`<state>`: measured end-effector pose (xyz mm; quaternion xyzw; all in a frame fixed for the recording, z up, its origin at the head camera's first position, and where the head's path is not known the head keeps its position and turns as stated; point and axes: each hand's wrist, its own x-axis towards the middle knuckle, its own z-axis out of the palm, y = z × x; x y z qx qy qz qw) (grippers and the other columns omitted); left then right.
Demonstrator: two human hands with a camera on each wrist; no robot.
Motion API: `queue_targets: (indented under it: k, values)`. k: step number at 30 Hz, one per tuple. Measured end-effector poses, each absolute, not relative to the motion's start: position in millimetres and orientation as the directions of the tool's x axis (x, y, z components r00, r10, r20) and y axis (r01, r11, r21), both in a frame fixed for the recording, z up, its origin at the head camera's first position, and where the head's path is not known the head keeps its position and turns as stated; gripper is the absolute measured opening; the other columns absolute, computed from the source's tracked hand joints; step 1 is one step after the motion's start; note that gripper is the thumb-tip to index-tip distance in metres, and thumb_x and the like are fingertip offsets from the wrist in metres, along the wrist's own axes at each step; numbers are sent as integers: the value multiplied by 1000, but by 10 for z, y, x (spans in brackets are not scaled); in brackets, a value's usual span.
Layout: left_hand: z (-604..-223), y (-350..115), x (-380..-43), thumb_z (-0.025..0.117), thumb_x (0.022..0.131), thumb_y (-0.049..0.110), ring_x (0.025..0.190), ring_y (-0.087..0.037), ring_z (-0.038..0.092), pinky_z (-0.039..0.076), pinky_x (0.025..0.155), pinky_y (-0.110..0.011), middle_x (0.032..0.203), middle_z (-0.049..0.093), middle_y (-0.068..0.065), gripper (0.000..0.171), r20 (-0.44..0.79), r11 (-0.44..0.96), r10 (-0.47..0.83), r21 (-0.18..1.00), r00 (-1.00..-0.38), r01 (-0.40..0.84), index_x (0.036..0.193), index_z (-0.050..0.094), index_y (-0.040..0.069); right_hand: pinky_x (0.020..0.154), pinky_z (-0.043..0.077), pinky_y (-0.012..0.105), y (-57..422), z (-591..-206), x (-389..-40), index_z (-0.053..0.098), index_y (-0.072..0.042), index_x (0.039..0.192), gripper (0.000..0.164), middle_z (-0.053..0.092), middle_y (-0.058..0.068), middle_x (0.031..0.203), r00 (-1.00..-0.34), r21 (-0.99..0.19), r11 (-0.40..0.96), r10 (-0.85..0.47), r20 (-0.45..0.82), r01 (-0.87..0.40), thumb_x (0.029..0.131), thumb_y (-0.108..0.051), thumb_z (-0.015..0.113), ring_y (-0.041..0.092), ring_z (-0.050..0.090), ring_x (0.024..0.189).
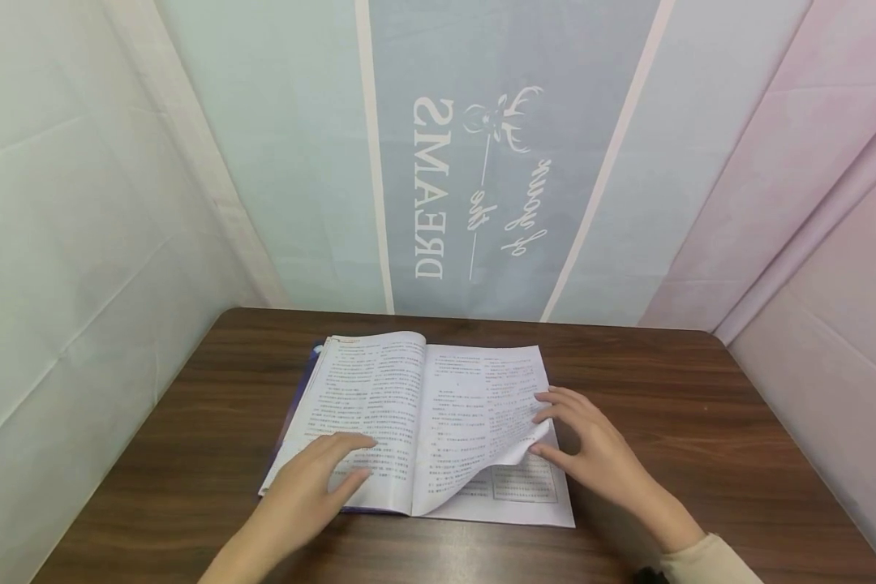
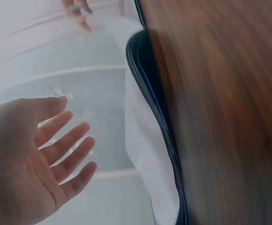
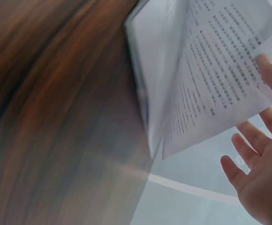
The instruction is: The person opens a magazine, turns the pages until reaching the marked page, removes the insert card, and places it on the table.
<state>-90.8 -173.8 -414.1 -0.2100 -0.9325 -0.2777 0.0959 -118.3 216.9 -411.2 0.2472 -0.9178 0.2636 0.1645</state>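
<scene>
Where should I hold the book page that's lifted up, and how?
Probably pinch the lifted page by its lower right corner, coming from the right: that corner curls above the page beneath, leaving finger room, while the left edge meets the spine. The right hand grips there.

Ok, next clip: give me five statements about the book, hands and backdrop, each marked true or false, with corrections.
1. The book lies open on the table. True.
2. The right hand pinches a page. True.
3. Both hands are gripping paper. False: the left hand holds nothing.
4. The pinched page is blank. False: it is printed.
5. The backdrop bears the word DREAMS. True.
</scene>
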Motion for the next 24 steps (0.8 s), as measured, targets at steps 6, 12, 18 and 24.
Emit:
queue_targets:
  k: [6, 12, 18, 24]
  values:
    - [-4116, -1506, -947, 77, 88, 28, 119, -12, 58, 51, 97, -38, 125, 64, 10, 38, 349, 706, 391, 480, -852, 521, 124, 65, 23, 113, 23, 18, 2020, -4051, -1198, 66, -21, 103, 41, 61, 4, 131, -780, -427, 690, -332, 530, -584, 70, -14, 90, 33, 46, 131]
    - [-4078, -1315, -964, 77, 88, 33, 122, -10, 56, 50, 99, -36, 130, 62, 9, 46, 382, 654, 450, 475, -807, 589, 130, 61, 23, 113, 22, 17, 1863, -3994, -1196, 65, -18, 102, 41, 60, 6, 132, -757, -465, 640, -303, 579, -612, 70, -9, 89, 37, 46, 130]
    - [-4046, -1164, -991, 76, 89, 33, 123, -11, 55, 50, 100, -35, 133, 60, 7, 51, 419, 602, 480, 482, -771, 636, 135, 57, 21, 114, 25, 23, 1713, -3948, -1211, 65, -17, 103, 41, 59, 6, 134, -746, -492, 603, -286, 601, -628, 71, -7, 88, 34, 44, 133]
    - [-4035, -1045, -1023, 77, 88, 31, 118, -12, 58, 52, 95, -35, 130, 61, 6, 54, 474, 550, 482, 491, -737, 676, 136, 56, 20, 114, 29, 34, 1576, -3892, -1213, 64, -17, 106, 43, 59, 5, 135, -715, -477, 577, -297, 633, -662, 71, -6, 88, 35, 44, 132]
